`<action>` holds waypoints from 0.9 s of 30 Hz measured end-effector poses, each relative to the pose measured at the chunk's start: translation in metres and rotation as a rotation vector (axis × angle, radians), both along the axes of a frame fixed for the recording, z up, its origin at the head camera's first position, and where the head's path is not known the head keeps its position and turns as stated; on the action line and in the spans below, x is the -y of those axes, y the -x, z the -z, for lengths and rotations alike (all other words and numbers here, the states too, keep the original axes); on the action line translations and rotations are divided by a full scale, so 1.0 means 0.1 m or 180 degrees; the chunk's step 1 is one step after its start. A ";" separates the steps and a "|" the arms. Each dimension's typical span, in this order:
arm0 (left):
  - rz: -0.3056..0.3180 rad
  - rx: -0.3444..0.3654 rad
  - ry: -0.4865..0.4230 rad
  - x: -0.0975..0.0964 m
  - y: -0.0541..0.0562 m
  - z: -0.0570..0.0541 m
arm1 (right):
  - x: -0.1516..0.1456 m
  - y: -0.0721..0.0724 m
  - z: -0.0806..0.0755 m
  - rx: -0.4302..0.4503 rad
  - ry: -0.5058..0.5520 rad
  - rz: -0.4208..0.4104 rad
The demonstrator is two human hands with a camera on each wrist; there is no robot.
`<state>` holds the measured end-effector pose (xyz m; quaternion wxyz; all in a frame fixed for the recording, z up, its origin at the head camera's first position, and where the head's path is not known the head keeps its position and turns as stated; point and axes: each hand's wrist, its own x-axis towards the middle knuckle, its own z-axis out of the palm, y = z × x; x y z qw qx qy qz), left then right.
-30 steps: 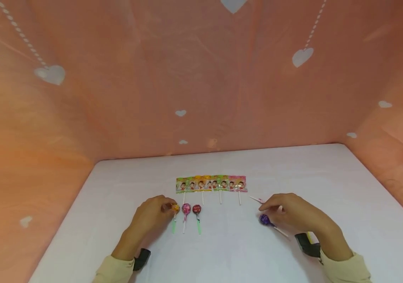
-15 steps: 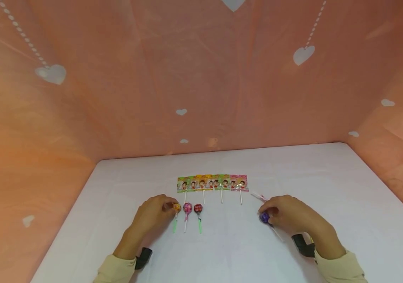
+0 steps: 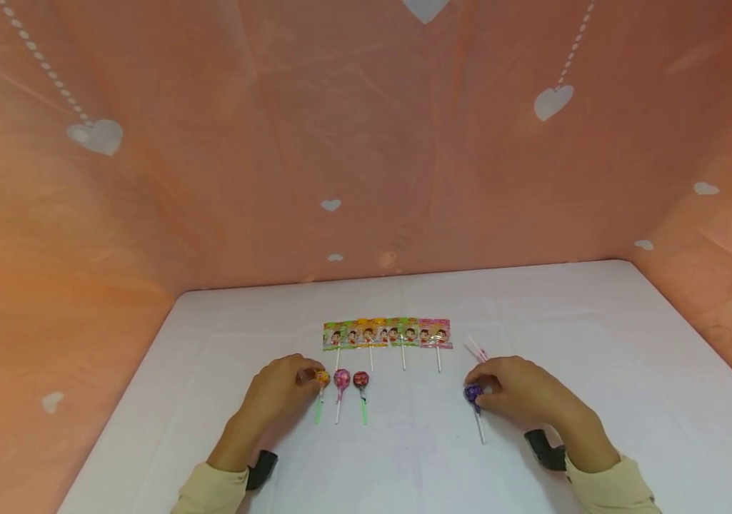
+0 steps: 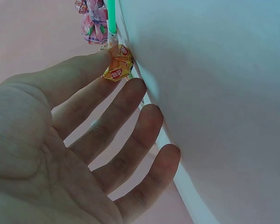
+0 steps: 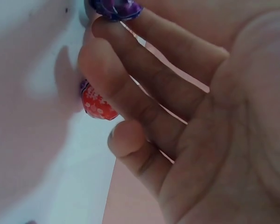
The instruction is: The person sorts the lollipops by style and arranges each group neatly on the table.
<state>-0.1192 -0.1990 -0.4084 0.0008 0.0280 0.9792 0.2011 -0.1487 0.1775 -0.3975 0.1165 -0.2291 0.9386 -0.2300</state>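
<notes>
My left hand (image 3: 278,389) pinches the head of an orange-yellow lollipop (image 3: 323,380) between thumb and index finger, its green stick pointing toward me. In the left wrist view the other fingers are spread beside that yellow wrapper (image 4: 120,65). To its right lie a pink lollipop (image 3: 342,380) and a dark red lollipop (image 3: 361,381), in a row. My right hand (image 3: 523,391) holds a purple lollipop (image 3: 472,392) by its head, the white stick toward me. A red wrapped candy (image 5: 97,102) shows behind the fingers in the right wrist view.
Farther back, several flat-packed lollipops in green, orange and pink wrappers (image 3: 404,332) form a row on the white table (image 3: 263,314). A pink-and-white stick (image 3: 477,348) pokes out beyond the right hand. An orange cloth with hearts (image 3: 372,143) hangs behind.
My right hand has taken hold of the purple lollipop, moved slightly left, and its stick has swung from slanting right to nearly straight toward me. The left hand stays at the orange-yellow lollipop.
</notes>
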 end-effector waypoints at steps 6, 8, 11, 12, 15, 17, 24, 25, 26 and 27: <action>-0.0002 -0.0004 -0.0016 0.00 0.01 0.00 | 0.01 0.00 -0.01 0.0035 0.0001 -0.0015; -0.0011 0.0004 -0.0015 0.00 0.00 0.00 | 0.01 0.00 -0.01 0.0038 0.0023 -0.0021; -0.0015 0.0018 -0.0023 0.00 0.00 0.00 | 0.02 0.01 -0.01 0.0020 0.0063 -0.0016; -0.0015 0.0021 -0.0020 0.00 0.00 -0.01 | 0.02 0.01 -0.01 -0.0002 0.0074 -0.0028; -0.0023 0.0033 -0.0022 0.00 0.00 -0.01 | 0.02 0.01 0.00 -0.0035 0.0094 -0.0021; -0.0029 0.0035 -0.0019 0.00 -0.01 0.00 | 0.02 0.01 0.01 -0.0044 0.0096 -0.0025; -0.0050 0.0032 -0.0011 -0.01 0.00 0.00 | 0.03 0.01 0.02 -0.0029 0.0131 -0.0011; -0.0052 0.0035 -0.0009 -0.01 0.00 0.00 | 0.03 0.01 0.02 -0.0014 0.0139 0.0002; -0.0054 0.0040 -0.0010 -0.01 0.00 0.00 | 0.03 0.01 0.02 -0.0014 0.0146 0.0003; -0.0057 0.0043 -0.0009 -0.01 0.00 0.00 | 0.04 0.01 0.03 -0.0014 0.0152 0.0008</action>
